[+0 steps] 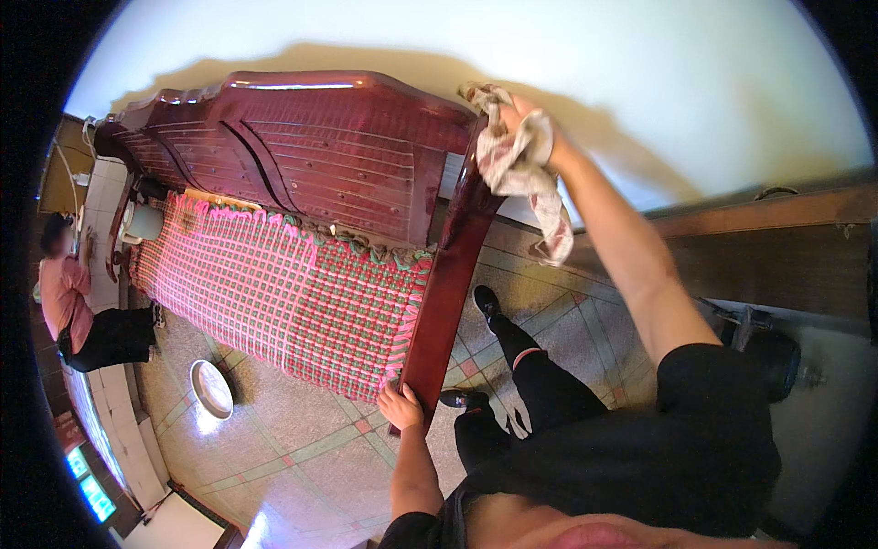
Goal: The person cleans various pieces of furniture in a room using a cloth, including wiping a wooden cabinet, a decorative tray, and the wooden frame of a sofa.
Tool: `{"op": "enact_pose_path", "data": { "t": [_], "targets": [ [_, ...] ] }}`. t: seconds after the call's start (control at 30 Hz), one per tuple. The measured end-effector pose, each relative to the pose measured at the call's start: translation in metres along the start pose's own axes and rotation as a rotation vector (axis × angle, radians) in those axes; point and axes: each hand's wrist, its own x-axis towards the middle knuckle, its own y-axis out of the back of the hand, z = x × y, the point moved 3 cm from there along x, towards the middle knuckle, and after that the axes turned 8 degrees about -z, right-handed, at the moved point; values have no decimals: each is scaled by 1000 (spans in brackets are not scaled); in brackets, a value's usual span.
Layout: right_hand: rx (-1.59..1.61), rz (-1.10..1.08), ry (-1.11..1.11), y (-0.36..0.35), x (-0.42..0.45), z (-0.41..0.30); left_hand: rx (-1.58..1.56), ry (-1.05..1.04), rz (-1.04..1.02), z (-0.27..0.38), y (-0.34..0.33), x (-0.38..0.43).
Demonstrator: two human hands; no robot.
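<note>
A red-brown lacquered wooden bench (315,147) with a carved back stands against the wall, its seat covered by a pink, red and green woven mat (295,295). At the back corner nearest me, my right hand (525,120) grips a crumpled beige and reddish cloth (514,161), whose end hangs down beside the bench's arm. My left hand (401,406) rests at the front end of the wooden armrest (446,322), its fingers against the fringed edge of the mat. Whether those fingers press on the wood or the mat is hard to tell.
A metal basin (212,390) lies on the tiled floor in front of the bench. A pale lidded bucket (142,223) sits at the seat's far end. Another person (68,295) in a pink top is at a tiled ledge at far left. A wooden board (754,213) runs along the right.
</note>
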Motion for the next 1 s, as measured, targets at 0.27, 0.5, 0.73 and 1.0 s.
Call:
{"op": "enact_pose_path", "data": {
  "t": [0.27,0.5,0.73,1.0],
  "targets": [
    [-1062,382,553,-105,-79,134,57,-13,-146,12,-5,12],
    [-610,149,530,-27,-125,57,-36,30,-430,-1,-7,18],
    [661,470,-33,54,-85,87,-406,-159,-441,45,8,72],
    [1006,292,-192,26,-9,141,-243,100,-646,87,-23,106]
  ]
}}
